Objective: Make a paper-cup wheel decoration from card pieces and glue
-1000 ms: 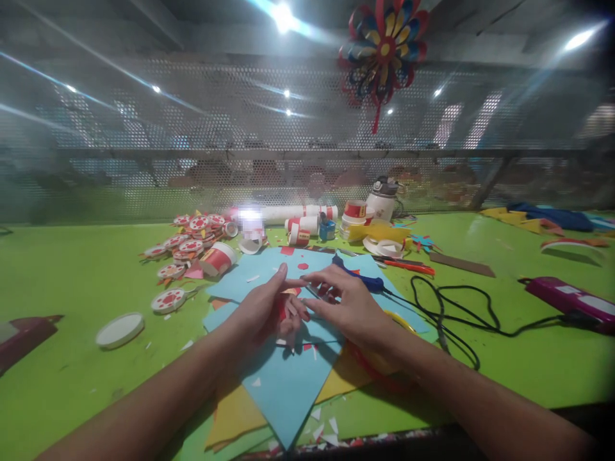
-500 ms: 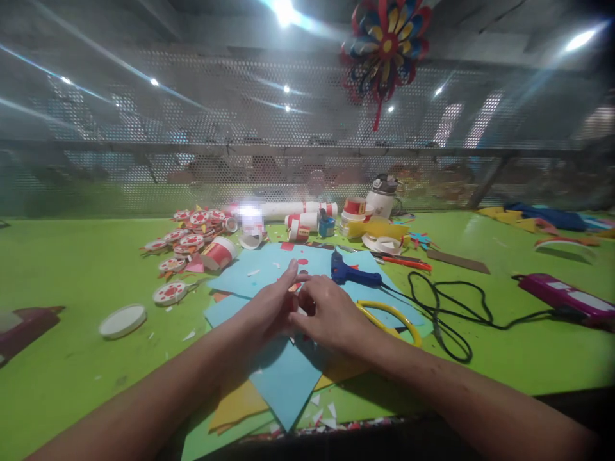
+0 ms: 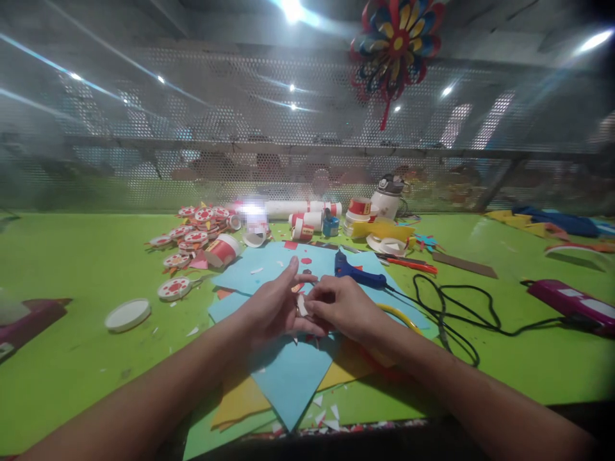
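Note:
My right hand (image 3: pixel 343 304) has its thumb and index finger pinched on a small white piece of paper (image 3: pixel 301 303). Facing it, my left hand (image 3: pixel 273 306) has its thumb raised and its fingers spread, with the white piece at its palm side. Both hands are above light blue paper sheets (image 3: pixel 289 387). Just beyond my right hand rests a blue glue gun (image 3: pixel 360 275). A yellow loop handle (image 3: pixel 402 317) shows partly from behind my right wrist. Small red paper cutouts (image 3: pixel 306 260) lie past my fingertips.
Decorated white-and-red discs (image 3: pixel 196 237) are piled at the back left, near a white lid (image 3: pixel 127 315). Paper cups (image 3: pixel 303 228) and a bottle (image 3: pixel 385 200) stand along the back. A black cord (image 3: pixel 485 323) loops toward a purple power strip (image 3: pixel 571 302). A colourful pinwheel (image 3: pixel 398 43) hangs above.
My left fingers have opened out and show the white piece more clearly. My right hand has shifted slightly, covering more of the yellow handle. The whole view has moved a little.

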Demonstrator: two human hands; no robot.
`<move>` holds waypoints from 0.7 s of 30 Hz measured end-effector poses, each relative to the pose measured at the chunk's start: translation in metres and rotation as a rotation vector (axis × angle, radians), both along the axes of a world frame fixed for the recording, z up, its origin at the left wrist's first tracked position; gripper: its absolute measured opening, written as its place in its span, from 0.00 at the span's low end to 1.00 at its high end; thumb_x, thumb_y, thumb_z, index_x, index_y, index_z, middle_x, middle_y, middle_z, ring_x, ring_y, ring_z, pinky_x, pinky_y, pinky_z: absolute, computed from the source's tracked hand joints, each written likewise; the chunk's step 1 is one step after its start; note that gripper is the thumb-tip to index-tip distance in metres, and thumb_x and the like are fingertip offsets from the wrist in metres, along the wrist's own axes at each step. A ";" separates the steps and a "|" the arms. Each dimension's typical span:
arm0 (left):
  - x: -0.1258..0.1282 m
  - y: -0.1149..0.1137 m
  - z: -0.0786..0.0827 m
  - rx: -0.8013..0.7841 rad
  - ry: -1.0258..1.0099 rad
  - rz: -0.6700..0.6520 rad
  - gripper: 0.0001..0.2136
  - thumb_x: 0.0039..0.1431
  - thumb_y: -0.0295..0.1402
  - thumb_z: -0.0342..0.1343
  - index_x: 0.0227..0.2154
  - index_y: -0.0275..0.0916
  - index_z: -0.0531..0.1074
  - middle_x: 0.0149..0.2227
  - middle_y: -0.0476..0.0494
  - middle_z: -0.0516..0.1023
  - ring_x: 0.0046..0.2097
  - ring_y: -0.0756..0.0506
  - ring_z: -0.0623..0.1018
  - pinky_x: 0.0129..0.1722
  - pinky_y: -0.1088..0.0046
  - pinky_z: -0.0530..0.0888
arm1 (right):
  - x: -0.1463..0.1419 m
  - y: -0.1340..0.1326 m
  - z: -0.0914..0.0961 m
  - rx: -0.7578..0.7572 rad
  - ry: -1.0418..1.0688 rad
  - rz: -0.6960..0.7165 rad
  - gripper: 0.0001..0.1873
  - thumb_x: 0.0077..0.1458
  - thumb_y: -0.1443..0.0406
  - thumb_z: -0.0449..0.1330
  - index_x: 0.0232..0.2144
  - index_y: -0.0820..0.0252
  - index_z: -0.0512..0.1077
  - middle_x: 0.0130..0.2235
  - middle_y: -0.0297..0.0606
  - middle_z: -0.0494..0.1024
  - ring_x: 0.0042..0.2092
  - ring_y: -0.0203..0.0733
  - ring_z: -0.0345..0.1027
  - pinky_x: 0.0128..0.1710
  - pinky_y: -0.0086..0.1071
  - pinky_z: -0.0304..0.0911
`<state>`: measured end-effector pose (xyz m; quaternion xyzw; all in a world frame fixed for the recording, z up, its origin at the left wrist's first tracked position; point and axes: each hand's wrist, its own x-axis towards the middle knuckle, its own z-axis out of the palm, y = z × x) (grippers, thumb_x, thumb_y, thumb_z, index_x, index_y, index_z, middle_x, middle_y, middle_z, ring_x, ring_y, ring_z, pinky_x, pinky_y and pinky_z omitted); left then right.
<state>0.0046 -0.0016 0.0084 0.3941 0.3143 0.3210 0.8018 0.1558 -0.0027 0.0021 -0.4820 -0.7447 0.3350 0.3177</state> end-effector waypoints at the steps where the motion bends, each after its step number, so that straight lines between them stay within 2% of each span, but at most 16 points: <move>1: 0.000 0.000 0.000 -0.007 -0.004 -0.004 0.28 0.56 0.53 0.45 0.51 0.35 0.57 0.30 0.42 0.72 0.26 0.46 0.76 0.31 0.66 0.74 | 0.000 0.000 0.000 -0.017 0.004 -0.007 0.08 0.44 0.71 0.56 0.17 0.61 0.71 0.21 0.33 0.70 0.23 0.34 0.62 0.24 0.29 0.55; 6: 0.002 -0.002 0.001 0.004 -0.011 0.058 0.25 0.58 0.50 0.46 0.48 0.35 0.61 0.26 0.45 0.71 0.24 0.48 0.74 0.31 0.68 0.73 | -0.001 -0.002 0.002 0.047 -0.063 0.008 0.07 0.43 0.71 0.57 0.17 0.61 0.71 0.23 0.34 0.71 0.26 0.35 0.63 0.27 0.30 0.56; 9: 0.004 -0.004 -0.001 0.029 0.021 0.088 0.22 0.59 0.48 0.46 0.46 0.34 0.65 0.21 0.48 0.69 0.22 0.50 0.72 0.29 0.71 0.73 | -0.004 -0.004 0.000 0.099 -0.093 0.014 0.07 0.43 0.71 0.57 0.17 0.61 0.68 0.23 0.34 0.71 0.31 0.39 0.67 0.29 0.29 0.57; 13: 0.005 -0.006 -0.001 0.059 0.016 0.063 0.21 0.58 0.47 0.47 0.43 0.33 0.68 0.22 0.46 0.71 0.24 0.49 0.74 0.28 0.74 0.72 | -0.006 -0.006 -0.008 0.172 -0.103 0.027 0.09 0.45 0.72 0.57 0.16 0.60 0.65 0.22 0.34 0.70 0.38 0.42 0.70 0.32 0.28 0.59; 17: 0.005 -0.005 -0.001 0.062 -0.038 0.066 0.21 0.59 0.47 0.47 0.42 0.33 0.69 0.24 0.43 0.73 0.26 0.49 0.74 0.30 0.73 0.72 | -0.008 -0.006 -0.008 0.216 -0.059 0.014 0.09 0.49 0.70 0.56 0.19 0.60 0.66 0.25 0.35 0.73 0.37 0.41 0.70 0.33 0.29 0.59; 21: 0.004 -0.002 -0.005 0.084 -0.090 0.125 0.19 0.59 0.45 0.48 0.40 0.32 0.69 0.27 0.41 0.74 0.29 0.47 0.75 0.34 0.69 0.73 | -0.005 -0.003 0.000 0.221 0.026 -0.066 0.10 0.53 0.64 0.56 0.22 0.61 0.69 0.26 0.36 0.74 0.32 0.39 0.67 0.32 0.30 0.60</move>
